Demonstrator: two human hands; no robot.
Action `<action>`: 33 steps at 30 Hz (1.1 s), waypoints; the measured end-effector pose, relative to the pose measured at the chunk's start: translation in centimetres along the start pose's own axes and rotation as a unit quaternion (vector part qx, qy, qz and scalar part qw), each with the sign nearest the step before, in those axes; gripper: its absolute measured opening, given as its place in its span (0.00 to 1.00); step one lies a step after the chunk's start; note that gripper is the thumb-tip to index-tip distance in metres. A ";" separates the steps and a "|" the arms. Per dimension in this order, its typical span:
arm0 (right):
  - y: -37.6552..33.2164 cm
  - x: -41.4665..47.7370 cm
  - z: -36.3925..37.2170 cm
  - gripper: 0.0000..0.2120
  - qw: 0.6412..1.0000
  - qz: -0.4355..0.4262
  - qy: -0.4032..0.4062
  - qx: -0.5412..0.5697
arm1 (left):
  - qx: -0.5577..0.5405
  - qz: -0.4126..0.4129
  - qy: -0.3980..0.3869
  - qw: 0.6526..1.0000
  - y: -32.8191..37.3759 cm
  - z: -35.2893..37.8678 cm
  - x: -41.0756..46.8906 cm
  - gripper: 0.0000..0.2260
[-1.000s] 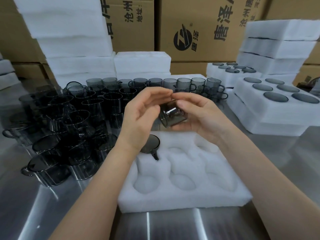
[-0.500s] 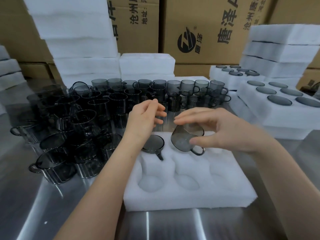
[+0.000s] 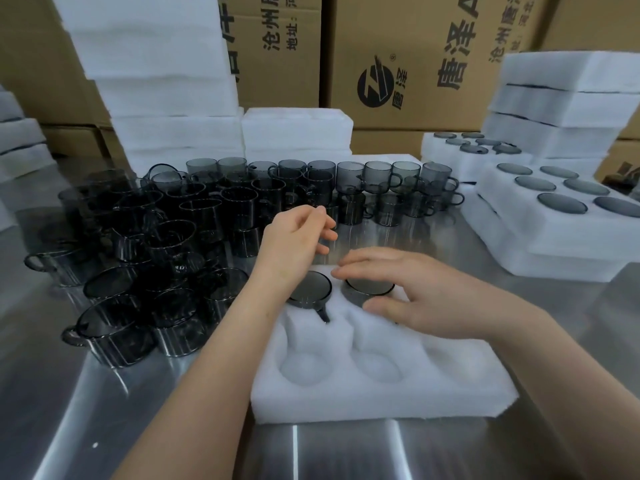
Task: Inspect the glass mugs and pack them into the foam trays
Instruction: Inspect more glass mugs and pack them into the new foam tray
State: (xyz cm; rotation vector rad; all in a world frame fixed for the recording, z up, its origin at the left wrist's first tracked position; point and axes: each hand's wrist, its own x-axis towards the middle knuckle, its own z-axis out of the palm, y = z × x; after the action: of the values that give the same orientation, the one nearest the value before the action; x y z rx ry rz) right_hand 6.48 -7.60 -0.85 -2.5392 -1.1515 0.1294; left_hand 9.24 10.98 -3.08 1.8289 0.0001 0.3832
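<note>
Packing underway on the steel counter (image 3: pixel 104 410). Near centre, a white foam tray (image 3: pixel 381 403) with two smoky glass mugs set bottom-up in its far pockets: first mug (image 3: pixel 309 289) on the left, handle pointing near, and second mug (image 3: pixel 370 287) just right of it. Over that second mug, the right hand (image 3: pixel 422 299), fingers (image 3: pixel 360 263) spread wide and fairly straight, thumb beside the base; touching or just above, cannot tell. Farther back, the left hand (image 3: pixel 294 237) raised off the tray, loosely curled around nothing, close to the loose mugs (image 3: pixel 166 244) crowding the left and far counter. Probably light, rigid, slick and quick to chip where rims knock together. Best taken round the body, thumb opposite fingers, not by the thin handle. Better lowered straight into a pocket than dropped. Near pockets yet to fill.
</note>
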 end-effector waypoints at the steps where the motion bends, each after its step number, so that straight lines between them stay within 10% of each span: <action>1: 0.0 -0.1 0.5 0.22 1.000 0.005 -0.017 -0.014 | 0.003 -0.002 0.001 1.000 0.0 0.0 0.0 0.15; 11: 0.3 -0.2 1.1 0.41 0.989 0.034 -0.130 -0.065 | 0.086 -0.008 -0.011 0.996 0.0 0.2 -0.2 0.11; 18: 2.8 1.6 0.1 0.13 0.978 0.100 0.126 0.131 | 0.263 0.038 0.058 0.962 1.3 -0.4 -1.4 0.10; 33: 4.8 2.1 0.8 0.09 0.988 0.105 0.067 0.094 | 0.476 -0.126 -0.077 0.867 1.0 -5.0 -2.0 0.14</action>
State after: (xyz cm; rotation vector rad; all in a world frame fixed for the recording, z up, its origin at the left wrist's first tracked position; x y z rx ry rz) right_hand 11.12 -8.74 -3.18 -2.4530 -0.7805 0.1119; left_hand 5.83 15.00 -1.46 2.7928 0.3780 0.0214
